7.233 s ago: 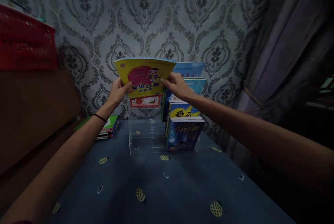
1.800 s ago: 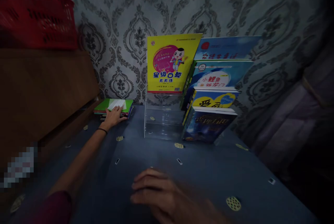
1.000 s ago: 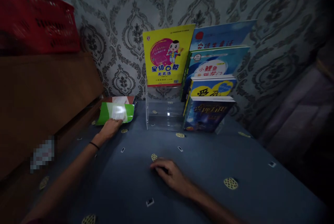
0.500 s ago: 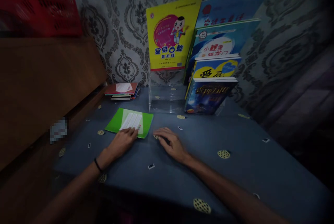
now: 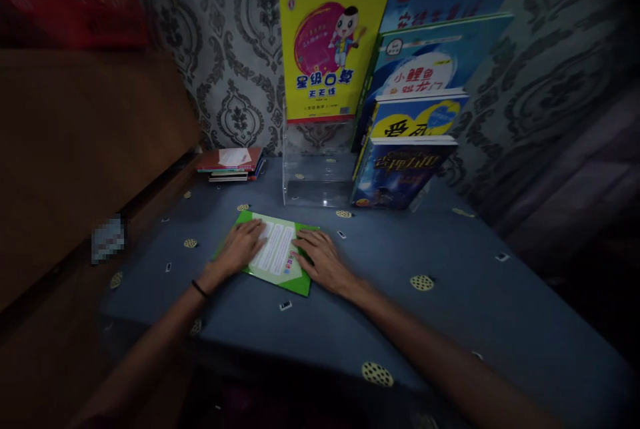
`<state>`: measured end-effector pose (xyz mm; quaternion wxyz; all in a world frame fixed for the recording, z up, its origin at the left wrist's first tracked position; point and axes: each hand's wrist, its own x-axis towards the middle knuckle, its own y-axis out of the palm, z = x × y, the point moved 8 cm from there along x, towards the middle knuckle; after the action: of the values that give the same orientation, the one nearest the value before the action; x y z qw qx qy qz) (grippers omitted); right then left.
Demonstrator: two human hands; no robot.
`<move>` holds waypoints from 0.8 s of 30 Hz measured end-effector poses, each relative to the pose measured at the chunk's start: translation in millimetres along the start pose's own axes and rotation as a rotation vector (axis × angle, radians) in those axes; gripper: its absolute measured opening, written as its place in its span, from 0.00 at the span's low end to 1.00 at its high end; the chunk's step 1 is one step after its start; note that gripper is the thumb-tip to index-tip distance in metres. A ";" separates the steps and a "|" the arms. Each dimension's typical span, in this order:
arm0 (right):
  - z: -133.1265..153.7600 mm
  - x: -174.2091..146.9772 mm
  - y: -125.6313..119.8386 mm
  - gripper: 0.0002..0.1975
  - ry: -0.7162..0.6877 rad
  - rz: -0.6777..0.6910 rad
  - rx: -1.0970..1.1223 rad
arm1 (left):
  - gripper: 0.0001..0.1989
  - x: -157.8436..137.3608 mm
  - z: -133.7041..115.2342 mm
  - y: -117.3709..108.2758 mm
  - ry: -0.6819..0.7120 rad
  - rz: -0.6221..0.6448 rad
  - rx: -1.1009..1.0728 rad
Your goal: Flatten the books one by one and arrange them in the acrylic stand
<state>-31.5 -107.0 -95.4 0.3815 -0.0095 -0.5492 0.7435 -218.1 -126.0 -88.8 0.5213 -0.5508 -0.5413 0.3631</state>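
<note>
A thin green book [image 5: 275, 252] with a pale printed panel lies flat on the dark blue patterned tablecloth [image 5: 325, 329]. My left hand [image 5: 241, 245] rests over its left side, fingers stretched out across the cover. On the opposite edge lies my right hand [image 5: 323, 259], its fingers extended onto the cover. Neither hand wraps around the book; both press or rest on it from above. Parts of its left and right edges are hidden beneath my hands.
Behind stands a clear acrylic rack [image 5: 317, 194] with a yellow workbook [image 5: 335, 49] upright in it. Several more books, a dark blue one [image 5: 400, 175] in front, fill its right side. A small book stack [image 5: 231, 165] sits back left, beside a brown wooden cabinet [image 5: 90, 142].
The green book has moved right and toward me and is turned slightly. My left hand has come further onto its cover, and my right hand now touches its right side.
</note>
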 end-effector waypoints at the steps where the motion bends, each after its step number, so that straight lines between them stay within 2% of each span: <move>1: 0.5 0.5 -0.1 0.16 0.002 0.007 -0.006 | 0.22 5.9 14.3 1.4 -0.050 0.004 -0.005; 3: 0.1 1.4 0.0 0.17 0.014 0.020 -0.018 | 0.22 13.8 34.2 3.9 -0.111 0.006 -0.005; 6: -0.9 2.0 0.1 0.16 0.019 0.022 -0.026 | 0.23 17.7 42.9 5.3 -0.137 -0.001 0.028; 10: 0.4 1.2 -2.6 0.16 -0.008 -0.014 -0.010 | 0.23 16.5 34.8 2.1 -0.142 -0.012 0.094; 15: 0.0 -0.8 -4.4 0.16 -0.023 -0.010 -0.026 | 0.23 16.6 20.3 -1.3 -0.110 0.045 0.199; 21: -15.5 -4.0 -5.6 0.18 0.062 0.030 -0.101 | 0.21 21.9 9.0 -2.9 -0.073 0.033 0.285; 24: -23.3 -5.2 -8.1 0.18 0.112 0.043 -0.118 | 0.21 26.2 -5.1 3.1 0.029 -0.007 0.260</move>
<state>-13.1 -90.3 -100.1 0.3943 -0.0854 -0.5693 0.7163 -208.6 -101.0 -86.5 0.5973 -0.4820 -0.4838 0.4205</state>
